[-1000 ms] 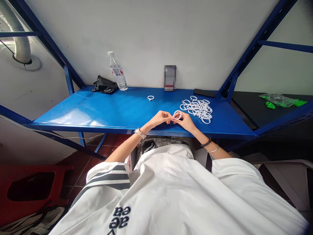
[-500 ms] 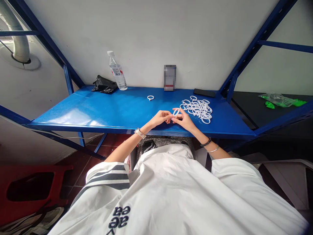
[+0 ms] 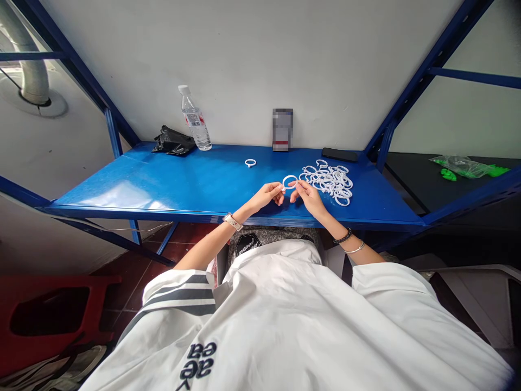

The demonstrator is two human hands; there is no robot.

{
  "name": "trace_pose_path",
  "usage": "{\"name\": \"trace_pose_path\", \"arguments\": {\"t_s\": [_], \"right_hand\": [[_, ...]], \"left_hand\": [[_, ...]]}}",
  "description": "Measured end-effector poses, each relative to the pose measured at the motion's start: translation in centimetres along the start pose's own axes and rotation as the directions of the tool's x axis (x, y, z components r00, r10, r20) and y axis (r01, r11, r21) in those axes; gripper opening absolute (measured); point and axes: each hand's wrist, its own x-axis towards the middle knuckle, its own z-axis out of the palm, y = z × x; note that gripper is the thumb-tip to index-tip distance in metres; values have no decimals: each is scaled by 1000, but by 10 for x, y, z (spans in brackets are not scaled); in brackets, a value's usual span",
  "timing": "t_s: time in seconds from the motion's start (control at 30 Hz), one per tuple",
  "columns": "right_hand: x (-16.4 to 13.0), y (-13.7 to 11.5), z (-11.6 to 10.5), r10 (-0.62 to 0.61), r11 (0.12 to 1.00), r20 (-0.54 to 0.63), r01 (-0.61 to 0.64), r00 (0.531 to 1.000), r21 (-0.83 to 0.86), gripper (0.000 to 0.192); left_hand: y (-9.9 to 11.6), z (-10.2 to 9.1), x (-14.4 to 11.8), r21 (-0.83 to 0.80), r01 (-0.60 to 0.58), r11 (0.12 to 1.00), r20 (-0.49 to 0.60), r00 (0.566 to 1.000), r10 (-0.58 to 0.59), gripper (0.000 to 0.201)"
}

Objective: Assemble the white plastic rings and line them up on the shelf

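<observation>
Your left hand (image 3: 266,196) and right hand (image 3: 308,196) pinch one white ring (image 3: 290,182) between them, left of the ring pile (image 3: 328,182). One lone ring (image 3: 251,162) lies farther left; pile looks mostly unworked.

We get bright, even daylight; soft glare on the blue tabletop (image 3: 122,190) at left, wide-angle bending at edges, sharp focus overall.

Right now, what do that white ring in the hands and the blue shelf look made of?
The white ring, pinched between left hand and right hand, looks like matte moulded plastic: thin, uniformly white. The blue shelf looks like painted metal: glossy sheen, thin folded edge.
</observation>
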Motion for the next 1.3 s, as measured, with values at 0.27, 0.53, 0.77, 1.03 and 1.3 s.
{"name": "trace_pose_path", "arguments": {"t_s": [0.27,0.53,0.77,1.03,1.3], "right_hand": [[2,0,0,8,1000,-17,-9,1000,-14,55],[1,2,-2,-2,1000,-54,2,999,1,51],[1,1,-2,6,1000,-64,-8,998,-26,53],[1,-1,0,7,1000,-43,-7,999,-4,51],[1,1,1,7,999,-32,-6,999,32,48]], "left_hand": [[3,2,-1,-11,3,1000,10,1000,-3,54],[5,3,-3,-60,7,998,34,999,-5,58],[7,3,-4,-23,12,1000,64,998,-10,55],[6,2,-3,-26,11,1000,75,997,-9,51],[9,3,-4,-41,0,999,33,999,1,51]]}}
